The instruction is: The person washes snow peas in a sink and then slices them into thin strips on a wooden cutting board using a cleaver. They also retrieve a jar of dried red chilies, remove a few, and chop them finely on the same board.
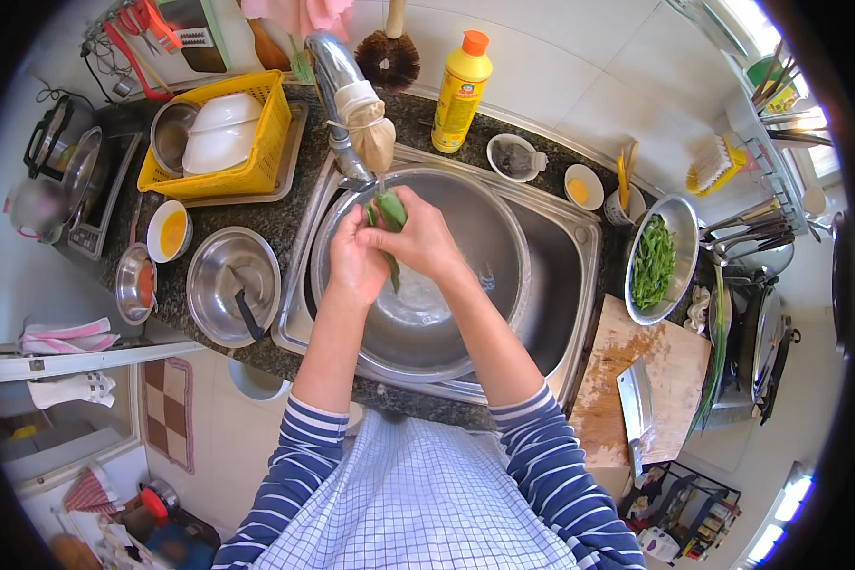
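Note:
My left hand (358, 258) and my right hand (420, 235) meet under the cloth-wrapped spout of the metal faucet (338, 85). Between them they hold a green vegetable (390, 211), perhaps a pepper, with a narrow green piece hanging down below the fingers. Water seems to fall from the spout onto it. Beneath my hands a large metal basin (463, 313) with some water in it sits in the sink (559, 285). How each finger grips the vegetable is partly hidden.
At the left stand a steel bowl with a black-handled knife (248, 313), a bowl of beaten egg (172, 232) and a yellow basket (278, 114). At the right are a bowl of cut greens (653, 263), a wooden board (666, 356) and a cleaver (635, 399). A yellow bottle (462, 92) stands behind.

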`<state>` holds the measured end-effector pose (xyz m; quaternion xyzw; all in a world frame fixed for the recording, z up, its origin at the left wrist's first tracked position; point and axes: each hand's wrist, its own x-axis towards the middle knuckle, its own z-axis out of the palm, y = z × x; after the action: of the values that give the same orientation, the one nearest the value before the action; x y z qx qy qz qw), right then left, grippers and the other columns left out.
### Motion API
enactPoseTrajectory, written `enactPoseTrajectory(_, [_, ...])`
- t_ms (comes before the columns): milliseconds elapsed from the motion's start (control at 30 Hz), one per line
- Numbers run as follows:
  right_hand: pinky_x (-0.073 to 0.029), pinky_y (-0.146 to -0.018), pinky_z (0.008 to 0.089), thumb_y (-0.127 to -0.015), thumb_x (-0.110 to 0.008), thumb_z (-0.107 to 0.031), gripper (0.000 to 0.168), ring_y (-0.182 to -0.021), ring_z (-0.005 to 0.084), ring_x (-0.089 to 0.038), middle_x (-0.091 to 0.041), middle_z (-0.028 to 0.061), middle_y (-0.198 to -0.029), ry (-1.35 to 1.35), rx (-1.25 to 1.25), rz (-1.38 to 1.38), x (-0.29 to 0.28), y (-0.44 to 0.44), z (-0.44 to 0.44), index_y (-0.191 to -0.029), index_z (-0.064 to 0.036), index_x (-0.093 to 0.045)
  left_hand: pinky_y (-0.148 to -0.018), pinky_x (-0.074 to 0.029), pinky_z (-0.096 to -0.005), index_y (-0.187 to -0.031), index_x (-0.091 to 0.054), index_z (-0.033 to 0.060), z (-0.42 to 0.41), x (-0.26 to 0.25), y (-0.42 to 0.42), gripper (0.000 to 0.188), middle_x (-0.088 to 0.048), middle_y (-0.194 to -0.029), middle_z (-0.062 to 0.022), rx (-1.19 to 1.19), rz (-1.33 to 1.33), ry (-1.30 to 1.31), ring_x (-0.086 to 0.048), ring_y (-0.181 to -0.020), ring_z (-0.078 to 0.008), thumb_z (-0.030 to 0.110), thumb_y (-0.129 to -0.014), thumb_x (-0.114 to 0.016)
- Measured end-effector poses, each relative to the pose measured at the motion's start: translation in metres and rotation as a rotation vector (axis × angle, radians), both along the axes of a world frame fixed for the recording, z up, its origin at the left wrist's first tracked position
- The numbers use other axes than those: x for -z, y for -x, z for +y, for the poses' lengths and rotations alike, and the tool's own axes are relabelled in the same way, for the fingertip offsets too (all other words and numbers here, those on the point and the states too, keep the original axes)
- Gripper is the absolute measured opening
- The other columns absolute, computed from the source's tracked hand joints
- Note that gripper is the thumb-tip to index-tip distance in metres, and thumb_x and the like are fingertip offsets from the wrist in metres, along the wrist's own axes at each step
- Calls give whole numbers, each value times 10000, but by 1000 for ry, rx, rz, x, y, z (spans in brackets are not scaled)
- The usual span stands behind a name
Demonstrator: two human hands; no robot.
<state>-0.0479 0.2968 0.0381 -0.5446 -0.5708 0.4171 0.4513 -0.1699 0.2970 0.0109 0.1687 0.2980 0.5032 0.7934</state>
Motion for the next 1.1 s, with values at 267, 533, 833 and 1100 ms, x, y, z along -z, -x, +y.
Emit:
enactPoseTrajectory(267, [-463, -538, 244, -818, -639, -87, 136, -665, 108, -573, -619, 41, -762, 198, 121, 653, 7, -5, 16, -924, -14, -594, -896, -457, -296, -1269, -426, -40, -15, -22, 16, 449, -560, -1148, -113, 183, 395, -144, -572, -1010, -179, 5, -846, -567])
enactPoseTrajectory(533, [-479, -598, 275, -841, -642, -140, 138, -665, 125, -586, -619, 42, -786, 220, 180, 846, 12, 1, 21, -901, -28, -589, -962, -431, -319, -1306, -379, -57, -23, -26, 27, 512, -523, -1235, -151, 192, 192, -292, -543, -1115, -238, -46, -821, -540])
enactPoseTrajectory(833, [-472, -578, 262, -846, -641, -157, 154, -662, 120, -583, -616, 36, -791, 152, 130, 723, 11, -10, 17, -911, -28, -588, -891, -466, -372, -1257, -422, -39, -17, -10, 28, 435, -528, -1204, -152, 254, -279, -123, -539, -1084, -251, 127, -882, -567])
enactPoseTrajectory(1100, [-455, -687, 265, -834, -660, -250, 314, -767, 107, -547, -615, 49, -867, 211, 301, 685, 21, 9, 4, -1000, 3, -575, -654, -450, -245, -1075, -538, 1, -13, -4, 6, 336, -594, -908, -57, -16, 369, -126, -546, -762, -106, 149, -813, -688])
